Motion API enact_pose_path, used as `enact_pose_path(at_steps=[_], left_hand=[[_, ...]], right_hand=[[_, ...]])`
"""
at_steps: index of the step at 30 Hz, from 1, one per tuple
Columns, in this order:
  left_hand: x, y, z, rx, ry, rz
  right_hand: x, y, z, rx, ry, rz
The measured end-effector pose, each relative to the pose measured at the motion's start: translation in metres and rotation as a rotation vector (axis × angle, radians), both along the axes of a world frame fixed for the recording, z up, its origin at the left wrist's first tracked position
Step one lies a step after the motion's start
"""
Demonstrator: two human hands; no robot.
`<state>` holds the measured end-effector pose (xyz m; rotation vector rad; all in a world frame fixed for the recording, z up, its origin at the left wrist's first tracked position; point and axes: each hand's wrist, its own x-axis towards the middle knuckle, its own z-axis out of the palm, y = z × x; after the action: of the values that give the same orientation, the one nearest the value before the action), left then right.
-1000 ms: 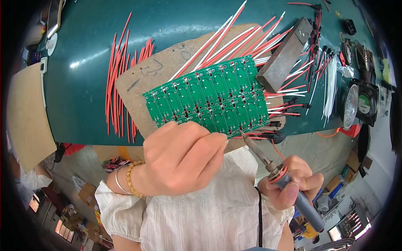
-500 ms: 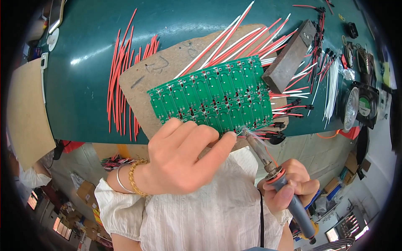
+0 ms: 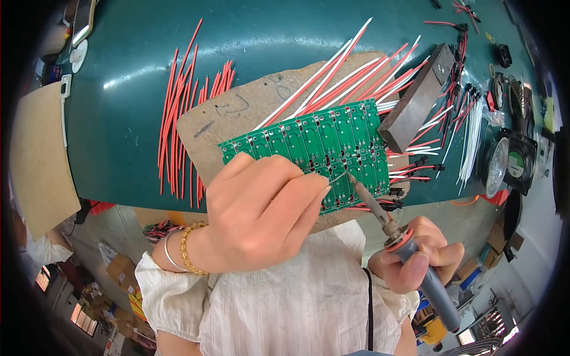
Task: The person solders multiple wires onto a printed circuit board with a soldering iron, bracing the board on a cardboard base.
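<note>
A green circuit board panel (image 3: 309, 139) lies tilted on a brown fibreboard sheet (image 3: 208, 127), with red and white wires (image 3: 332, 80) running out from under its far side. My right hand (image 3: 418, 255) grips a soldering iron (image 3: 438, 299) by its grey handle. The iron's tip meets the panel right of its middle. My left hand (image 3: 255, 213) is closed over the panel's near left part, thumb and forefinger pinching a thin solder wire (image 3: 337, 177) that reaches to the tip. That hand hides the panel's near left corner.
A dark metal bar (image 3: 417, 98) rests across the wires by the panel's right end. Loose red wires (image 3: 178, 118) lie on the green table (image 3: 119, 130) to the left. White wires (image 3: 471, 145), a fan (image 3: 518, 155) and a round metal dish (image 3: 496, 166) sit at the right.
The iron's tip has moved from the panel's near edge farther in, and the smoke there is gone. My left hand has followed, now with solder wire showing. The whole view has shifted slightly.
</note>
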<state>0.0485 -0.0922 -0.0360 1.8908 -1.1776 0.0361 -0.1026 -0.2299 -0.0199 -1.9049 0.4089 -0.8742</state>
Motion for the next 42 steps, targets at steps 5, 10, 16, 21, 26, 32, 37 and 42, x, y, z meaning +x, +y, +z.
enact_pose_path(at_steps=[5, 10, 16, 21, 26, 32, 37, 42], left_hand=[[0.000, 0.001, 0.000, 0.073, 0.042, -0.008], [0.006, -0.002, 0.003, 0.076, 0.041, 0.042], [0.006, 0.000, -0.001, 0.109, 0.034, 0.003], [0.008, 0.003, 0.007, 0.153, -0.009, 0.038], [0.013, -0.004, -0.008, 0.035, -0.065, 0.011], [0.015, -0.006, 0.006, 0.125, -0.061, 0.013], [0.011, 0.007, 0.022, 0.177, 0.234, 0.155], [0.017, 0.005, 0.021, 0.080, 0.383, 0.199]], right_hand=[[0.008, -0.007, -0.001, -0.003, -0.010, 0.071], [0.010, -0.009, -0.003, 0.007, -0.109, 0.019], [0.014, -0.013, -0.006, -0.024, -0.029, 0.130], [0.009, -0.008, -0.006, 0.010, -0.091, 0.080], [0.017, -0.003, -0.004, -0.004, -0.008, 0.032], [0.006, -0.003, -0.001, -0.053, 0.101, 0.185], [0.011, 0.002, 0.008, -0.035, 0.141, 0.129], [0.020, -0.004, 0.001, 0.055, -0.123, -0.074]])
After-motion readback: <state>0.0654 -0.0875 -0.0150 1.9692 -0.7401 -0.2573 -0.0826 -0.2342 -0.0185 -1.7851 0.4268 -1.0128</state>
